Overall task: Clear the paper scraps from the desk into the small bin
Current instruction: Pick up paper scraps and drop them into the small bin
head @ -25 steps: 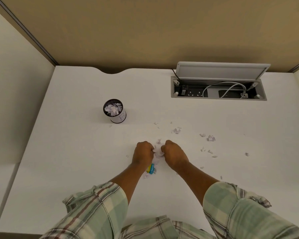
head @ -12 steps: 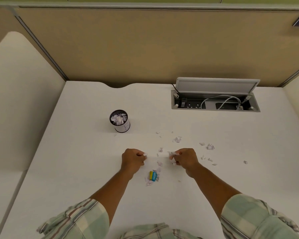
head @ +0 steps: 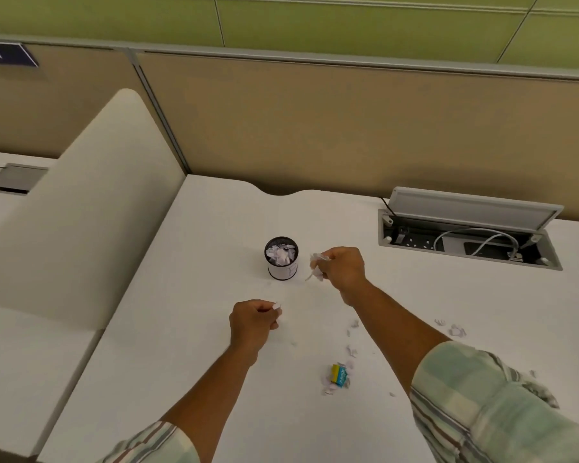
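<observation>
One small bin stands on the desk, already holding scraps, and two hands are fisted on paper — the right hand just beside its rim clutching a wad, the left hand nearer, pinching a bit.

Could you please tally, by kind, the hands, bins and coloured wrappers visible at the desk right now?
Hands: 2, the left hand and the right hand, each closed on paper scraps
Small bin: 1
Yellow and blue wrapper: 1
Total: 4
</observation>
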Demonstrator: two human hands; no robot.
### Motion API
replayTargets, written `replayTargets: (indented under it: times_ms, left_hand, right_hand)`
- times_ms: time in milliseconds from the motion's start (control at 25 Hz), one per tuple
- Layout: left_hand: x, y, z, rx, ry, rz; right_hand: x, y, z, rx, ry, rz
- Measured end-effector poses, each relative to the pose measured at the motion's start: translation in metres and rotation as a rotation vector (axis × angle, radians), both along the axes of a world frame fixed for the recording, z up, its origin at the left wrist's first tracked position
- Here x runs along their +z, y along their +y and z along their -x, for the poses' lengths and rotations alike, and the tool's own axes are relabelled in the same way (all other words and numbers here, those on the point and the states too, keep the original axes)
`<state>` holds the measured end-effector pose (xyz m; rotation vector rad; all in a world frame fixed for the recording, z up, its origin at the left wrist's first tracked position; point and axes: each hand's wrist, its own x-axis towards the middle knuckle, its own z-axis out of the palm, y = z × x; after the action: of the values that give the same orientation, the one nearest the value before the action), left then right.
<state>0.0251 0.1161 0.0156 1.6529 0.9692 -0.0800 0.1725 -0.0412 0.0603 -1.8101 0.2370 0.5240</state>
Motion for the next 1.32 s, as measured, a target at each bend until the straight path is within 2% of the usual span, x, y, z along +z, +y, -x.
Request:
replayTargets:
  times_ms: [160,280,400,560,800,880,1000,1080,1320]
  left_hand:
    - [-0.004,0.031,0.011,0.052,0.0,0.008]
    - [-0.008,0.05,0.015,0.082,0.008,0.002]
    - [-0.012,0.062,0.016,0.104,0.016,-0.008]
    - [-0.017,0.07,0.012,0.12,0.009,0.007]
    - [-0.011,0.063,-0.011,0.114,-0.025,-0.003]
    - [-0.006,0.061,-0.02,0.1,-0.046,-0.022]
    - [0.007,0.061,-0.04,0.067,-0.1,-0.066]
    - [0.019,0.062,-0.06,0.028,-0.147,-0.113]
    - [0.034,0.054,-0.127,-0.238,-0.226,-0.436]
  right_hand:
    - [0.002,0.065,-0.032,0.188,-0.236,0.329]
    - [-0.007,0.096,-0.045,0.367,-0.344,0.526]
    - [-0.021,0.109,-0.051,0.502,-0.355,0.614]
    - [-0.032,0.115,-0.053,0.63,-0.333,0.595]
    - [-0.038,0.097,-0.051,0.792,-0.655,1.034]
    - [-0.041,0.09,-0.05,0.771,-0.674,0.98]
    - [-0.041,0.079,-0.048,0.59,-0.542,0.565]
    - [-0.04,0.067,-0.046,0.404,-0.521,0.391]
    - [-0.047,0.013,-0.031,0.16,-0.487,0.373]
